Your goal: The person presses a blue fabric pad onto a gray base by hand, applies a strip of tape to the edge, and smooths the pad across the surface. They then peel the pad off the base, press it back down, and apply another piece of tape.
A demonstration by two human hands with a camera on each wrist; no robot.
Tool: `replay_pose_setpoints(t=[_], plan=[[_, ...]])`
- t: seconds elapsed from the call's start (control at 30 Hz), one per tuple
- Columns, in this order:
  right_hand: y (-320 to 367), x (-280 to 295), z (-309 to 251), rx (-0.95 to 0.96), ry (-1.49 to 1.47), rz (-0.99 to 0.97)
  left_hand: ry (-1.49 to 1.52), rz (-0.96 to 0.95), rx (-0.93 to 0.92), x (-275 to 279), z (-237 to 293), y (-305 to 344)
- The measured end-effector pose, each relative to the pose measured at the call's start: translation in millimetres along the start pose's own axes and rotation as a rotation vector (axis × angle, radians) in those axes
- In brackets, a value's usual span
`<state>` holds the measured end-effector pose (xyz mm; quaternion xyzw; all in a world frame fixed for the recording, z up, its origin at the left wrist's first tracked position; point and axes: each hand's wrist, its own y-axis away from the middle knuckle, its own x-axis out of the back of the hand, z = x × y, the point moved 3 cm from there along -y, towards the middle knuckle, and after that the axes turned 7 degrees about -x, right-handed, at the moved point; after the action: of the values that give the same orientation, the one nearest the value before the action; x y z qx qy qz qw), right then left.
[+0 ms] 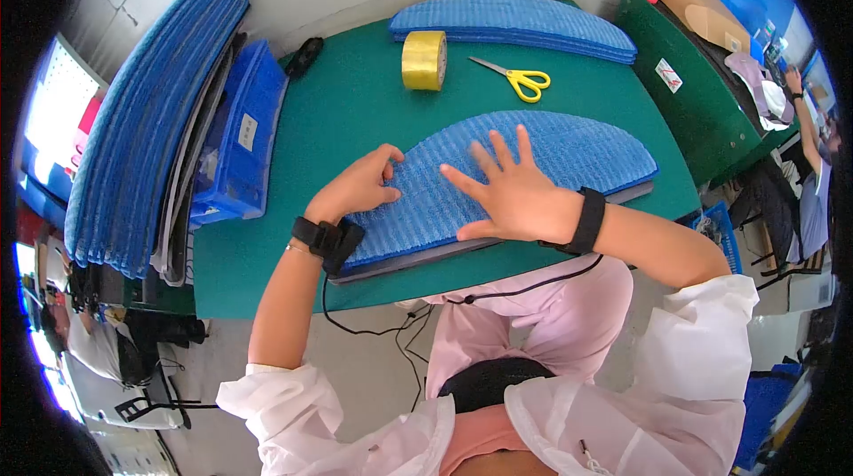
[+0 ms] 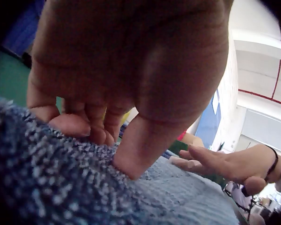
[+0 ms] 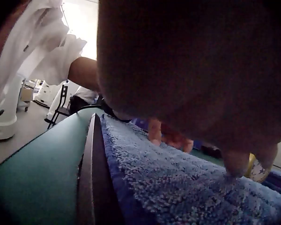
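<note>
Sits at a green table (image 1: pixel 329 121), with a blue ribbed, half-oval pad (image 1: pixel 426 187) lying flat near the front edge, on top of a thin grey sheet (image 1: pixel 633 194). Has a strip of that sheet showing along the pad's straight front side.

Rests the left hand (image 1: pixel 360 183) on the pad's left end, fingers bent and thumb lowered to the pile, with a gap between; cannot tell about a pinch on the cloth. Holds the right hand (image 1: pixel 520 201) palm down over the middle, fingers and thumb spread wide, slightly blurred; cannot tell light contact from a low hover. Wears a black strap (image 1: pixel 588 220) on the right wrist.

Has, beyond the pad, a roll of yellow tape (image 1: pixel 419 63) standing on its rim and, near it, yellow-handled scissors (image 1: pixel 515 75). Has, farther back, a flat stack of blue pads (image 1: pixel 515 19) near the wall; at the left, a labelled blue plastic bin (image 1: pixel 233 178) beside a tall row of ribbed pads (image 1: pixel 151 130).
</note>
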<state>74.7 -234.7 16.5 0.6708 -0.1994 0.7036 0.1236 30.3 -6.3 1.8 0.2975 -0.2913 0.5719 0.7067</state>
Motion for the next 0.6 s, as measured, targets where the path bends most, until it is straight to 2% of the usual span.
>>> replay_pose_setpoints(t=[0.33,0.43,0.6], plan=[[-5.8,-12.0,-9.1,-0.001,0.094,-0.133,-0.002,0.001,-0.016,-2.0,-3.4,-1.9],[-2.2,-8.2,4.1,-0.013,-0.007,-0.083,-0.020,0.004,-0.013,-1.2,-0.1,-1.1],[7.0,0.1,11.3,-0.009,0.017,-0.029,-0.002,-0.005,0.001,-2.1,-1.0,0.0]])
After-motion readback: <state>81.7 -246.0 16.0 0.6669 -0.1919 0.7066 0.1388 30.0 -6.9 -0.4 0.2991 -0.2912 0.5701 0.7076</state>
